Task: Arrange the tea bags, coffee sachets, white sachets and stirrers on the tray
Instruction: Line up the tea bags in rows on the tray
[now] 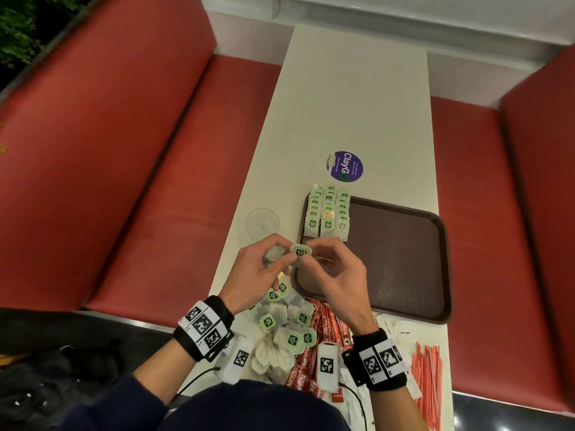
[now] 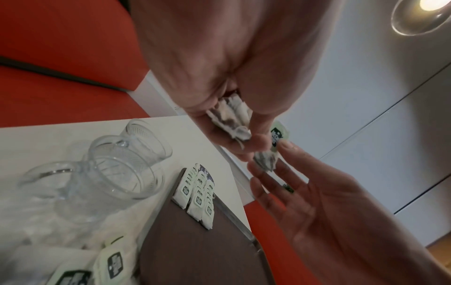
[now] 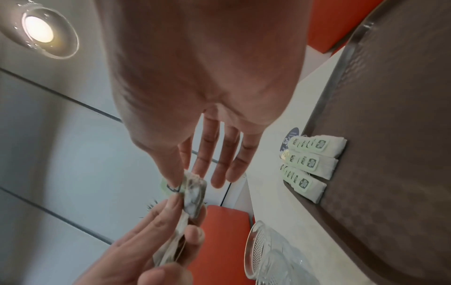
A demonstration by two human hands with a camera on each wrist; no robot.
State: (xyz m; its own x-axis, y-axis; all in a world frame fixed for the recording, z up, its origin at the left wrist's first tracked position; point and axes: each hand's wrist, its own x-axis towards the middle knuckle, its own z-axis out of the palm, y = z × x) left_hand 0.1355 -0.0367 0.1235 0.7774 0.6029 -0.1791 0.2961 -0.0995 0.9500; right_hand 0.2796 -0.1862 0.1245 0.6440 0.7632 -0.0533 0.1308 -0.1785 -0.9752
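While three tea-bag rows (image 1: 327, 211) are lying on the brown tray (image 1: 401, 259), a green-tagged tea bag (image 1: 301, 254) is being pinched above its near-left corner by left hand (image 1: 259, 269) and right hand (image 1: 337, 275) fingers; placement beside the rows is judged next.

A long pale surface (image 1: 357, 98) runs between red bench seats (image 1: 174, 188). On it lies a brown tray (image 1: 404, 262), with a round purple sticker (image 1: 344, 166) just beyond its far left corner. Clear glasses (image 1: 262, 222) stand left of the tray. At the near end lie a heap of loose tea bags (image 1: 284, 331), red coffee sachets (image 1: 329, 325), white sachets (image 1: 404, 332) and a bundle of red-striped stirrers (image 1: 427, 377) at the right edge.
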